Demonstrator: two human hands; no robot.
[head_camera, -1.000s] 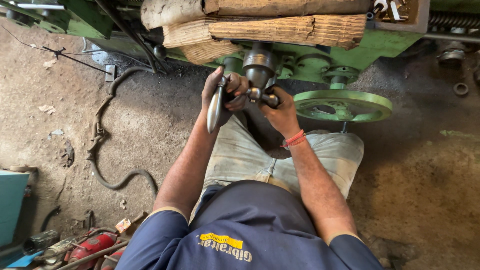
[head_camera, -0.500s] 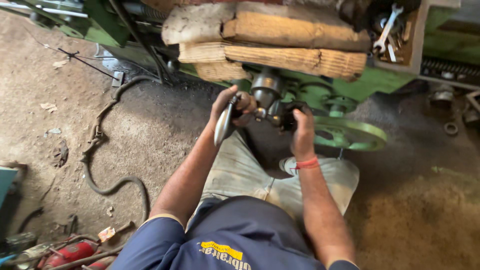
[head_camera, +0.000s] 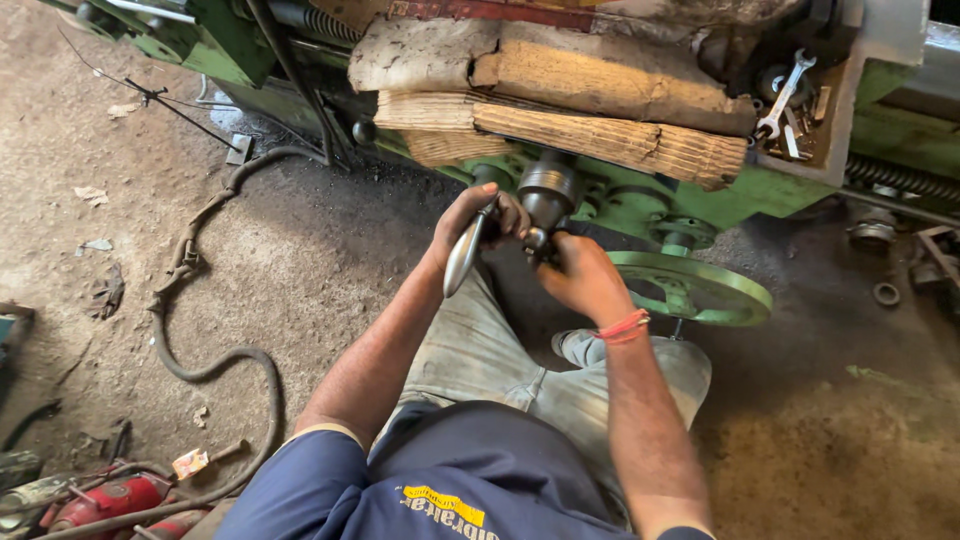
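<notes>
My left hand (head_camera: 478, 222) is closed around a polished steel lever handle (head_camera: 460, 262) that sticks out from a round metal hub (head_camera: 548, 187) on the front of a green machine (head_camera: 730, 190). My right hand (head_camera: 578, 278) grips the dark fitting just below that hub, fingers curled around it; a red thread band circles that wrist. Both forearms reach forward over my knees in pale trousers.
A green handwheel (head_camera: 700, 290) lies flat just right of my right hand. Folded sacking (head_camera: 560, 95) covers the machine top. Spanners (head_camera: 785, 95) sit in a tray at the upper right. A thick hose (head_camera: 195, 330) snakes over the dirt floor at left, with red tools (head_camera: 95, 500) near the bottom corner.
The view has shifted so the machine sits higher and further right. Both hands stay on the hub and lever; the lever has swung slightly lower.
</notes>
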